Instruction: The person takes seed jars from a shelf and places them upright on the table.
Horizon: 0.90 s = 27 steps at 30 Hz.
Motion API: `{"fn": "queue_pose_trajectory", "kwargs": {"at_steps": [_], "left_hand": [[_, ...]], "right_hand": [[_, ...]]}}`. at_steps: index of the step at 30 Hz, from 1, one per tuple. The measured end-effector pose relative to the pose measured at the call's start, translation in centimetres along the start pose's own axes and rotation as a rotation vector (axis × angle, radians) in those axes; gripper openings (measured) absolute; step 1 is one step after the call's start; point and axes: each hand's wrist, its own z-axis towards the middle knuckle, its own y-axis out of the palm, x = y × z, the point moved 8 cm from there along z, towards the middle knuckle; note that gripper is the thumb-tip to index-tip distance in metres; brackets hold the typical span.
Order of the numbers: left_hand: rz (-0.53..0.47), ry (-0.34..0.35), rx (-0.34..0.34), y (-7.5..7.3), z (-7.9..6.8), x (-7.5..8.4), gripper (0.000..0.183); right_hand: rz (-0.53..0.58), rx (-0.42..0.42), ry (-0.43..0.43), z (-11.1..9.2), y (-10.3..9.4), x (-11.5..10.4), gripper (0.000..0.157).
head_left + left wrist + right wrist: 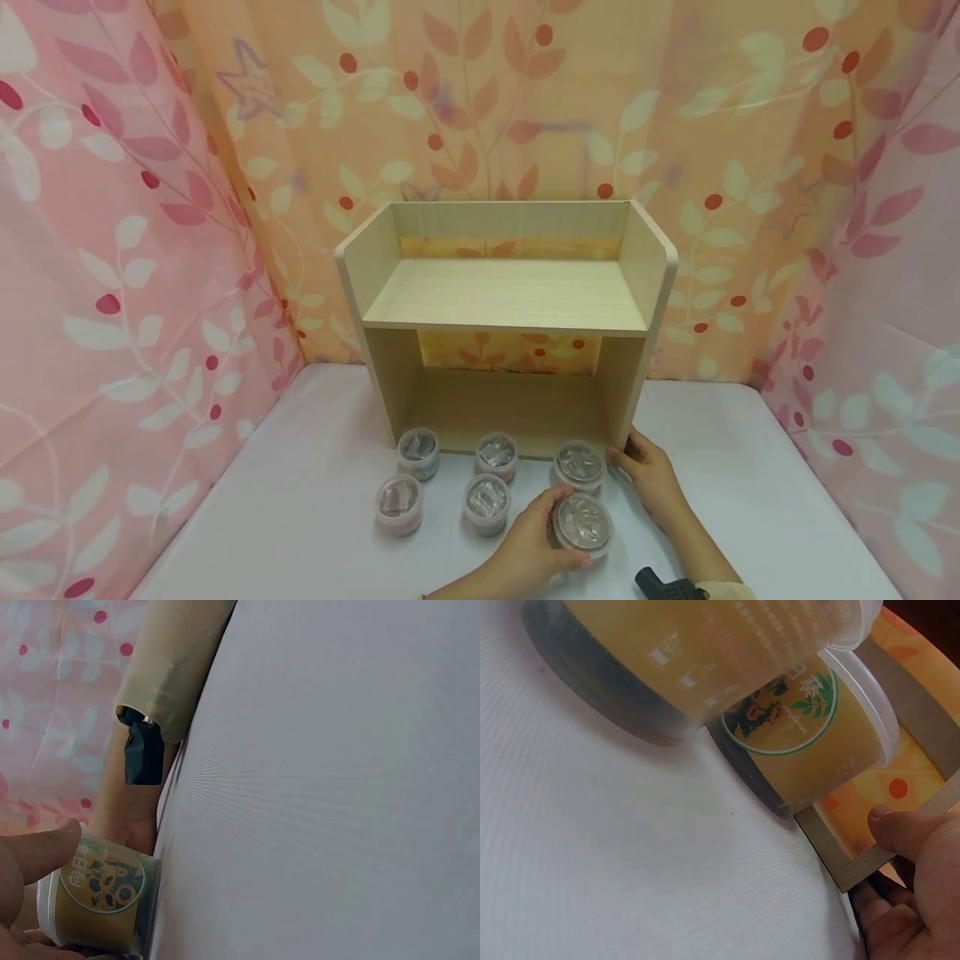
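Observation:
My left hand (531,540) holds a round clear plastic jar (585,525) with a lid, thumb and fingers around its sides. In the left wrist view that jar (101,900) shows a yellowish label with a flower picture, and its base is at the white tabletop. My right hand (652,477) grips the lower front corner of a pale wooden shelf (634,392). The right wrist view has the thumb on the panel's front edge and the fingers curled behind it. Another lidded jar (580,463) stands just left of the right hand, before the shelf.
Several similar jars stand in two rows, among them a back-left jar (418,454), a front-left jar (399,505) and a middle jar (487,503). The shelf has an upper board (510,292) and a lower compartment. Floral curtains (135,292) surround the white table (247,517).

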Motion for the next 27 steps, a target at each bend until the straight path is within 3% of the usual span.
{"fn": "queue_pose_trajectory", "kwargs": {"at_steps": [9, 18, 27], "left_hand": [[0.115, 0.035, 0.01, -0.2, 0.0, 0.3, 0.091], [0.239, 0.086, 0.011, -0.8, -0.6, 1.6, 0.093], [0.294, 0.218, 0.007, -1.9, -1.4, 5.3, 0.085]], "right_hand": [[-0.012, 0.008, -0.017, 0.2, 0.0, -0.2, 0.07], [-0.04, -0.003, -0.032, -0.1, 0.3, -0.4, 0.068], [-0.211, 0.009, -0.058, 0.1, 0.0, -2.0, 0.06]]}}
